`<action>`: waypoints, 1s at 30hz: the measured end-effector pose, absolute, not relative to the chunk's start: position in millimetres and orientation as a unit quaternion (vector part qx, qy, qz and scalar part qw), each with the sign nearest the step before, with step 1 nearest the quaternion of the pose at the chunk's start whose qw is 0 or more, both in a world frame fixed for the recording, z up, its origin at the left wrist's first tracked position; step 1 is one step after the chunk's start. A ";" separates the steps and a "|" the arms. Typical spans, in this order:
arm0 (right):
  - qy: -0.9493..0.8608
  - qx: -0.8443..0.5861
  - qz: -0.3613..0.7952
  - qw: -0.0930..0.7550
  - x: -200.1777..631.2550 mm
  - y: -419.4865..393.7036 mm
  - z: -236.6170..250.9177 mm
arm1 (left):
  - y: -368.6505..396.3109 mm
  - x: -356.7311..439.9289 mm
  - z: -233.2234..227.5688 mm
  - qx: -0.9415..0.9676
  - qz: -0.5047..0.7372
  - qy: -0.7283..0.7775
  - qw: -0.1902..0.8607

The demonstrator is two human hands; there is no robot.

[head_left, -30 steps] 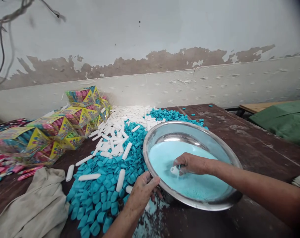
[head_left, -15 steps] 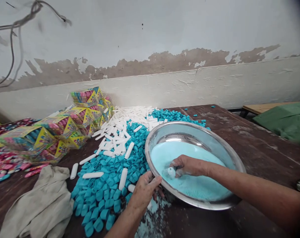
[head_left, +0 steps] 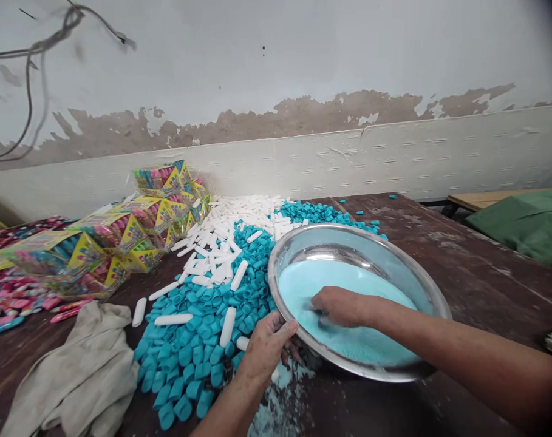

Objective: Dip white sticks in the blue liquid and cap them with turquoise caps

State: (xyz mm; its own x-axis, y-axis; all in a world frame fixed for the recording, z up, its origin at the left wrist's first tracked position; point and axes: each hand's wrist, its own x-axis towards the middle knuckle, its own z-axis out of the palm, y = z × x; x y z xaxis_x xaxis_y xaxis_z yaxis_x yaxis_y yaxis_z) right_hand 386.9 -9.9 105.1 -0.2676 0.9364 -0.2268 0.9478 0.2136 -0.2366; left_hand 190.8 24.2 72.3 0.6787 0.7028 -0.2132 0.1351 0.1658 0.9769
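Observation:
A wide steel basin [head_left: 425,291] stands tilted on the table, holding pale blue powder [head_left: 385,288]. My left hand [head_left: 269,343] grips its near left rim, thumb on top and fingers underneath. Inside the basin, my right hand [head_left: 342,306] is closed with its fingertips sunk in the powder. The white plastic tube seen in its fingers a moment ago is hidden now. Left of the basin lies a heap of teal plastic caps [head_left: 198,346]. Loose white tubes [head_left: 228,326] lie on the caps, and a larger pile of white tubes [head_left: 221,230] spreads behind.
Clear boxes of colourful packed tubes [head_left: 134,224] are stacked at the left. A beige cloth [head_left: 75,370] lies crumpled at the front left. Spilled powder [head_left: 280,400] marks the dark table [head_left: 485,273] below the basin. A green cover [head_left: 526,227] drapes something at the right.
My right hand has pushed lower into the powder, and the white tube's end at its fingers has gone out of sight. My left hand keeps its place on the rim.

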 end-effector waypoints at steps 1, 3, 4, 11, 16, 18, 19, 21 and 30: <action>0.765 0.611 -0.201 -0.024 393.2 -10.7 106.7 | 24.3 188.4 74.4 0.634 0.223 0.362 0.646; 0.721 0.625 -0.279 -0.109 407.0 -15.8 108.9 | 23.8 184.0 81.8 0.696 0.279 0.406 0.523; 0.699 0.630 -0.308 -0.141 413.0 -19.8 109.3 | 22.9 183.2 86.9 0.730 0.304 0.414 0.450; 0.641 0.629 -0.358 -0.256 423.8 -50.1 110.7 | 12.5 231.3 111.9 0.927 0.181 0.255 0.206; 0.643 0.650 -0.302 -0.271 423.6 -64.6 114.9 | 12.7 275.4 105.1 0.942 0.078 0.254 0.207; 0.634 0.684 -0.225 -0.283 424.4 -70.8 113.1 | 14.6 282.4 106.0 0.942 0.081 0.261 0.193; 0.627 0.701 -0.180 -0.289 424.4 -73.7 111.1 | 15.4 284.1 107.5 0.944 0.087 0.265 0.176; 0.634 0.711 -0.125 -0.279 423.0 -78.8 106.2 | 16.4 285.9 110.9 0.947 0.089 0.272 0.145; 0.702 0.680 -0.127 -0.170 423.4 -77.6 99.6 | 21.9 286.5 109.9 0.946 0.060 0.266 0.177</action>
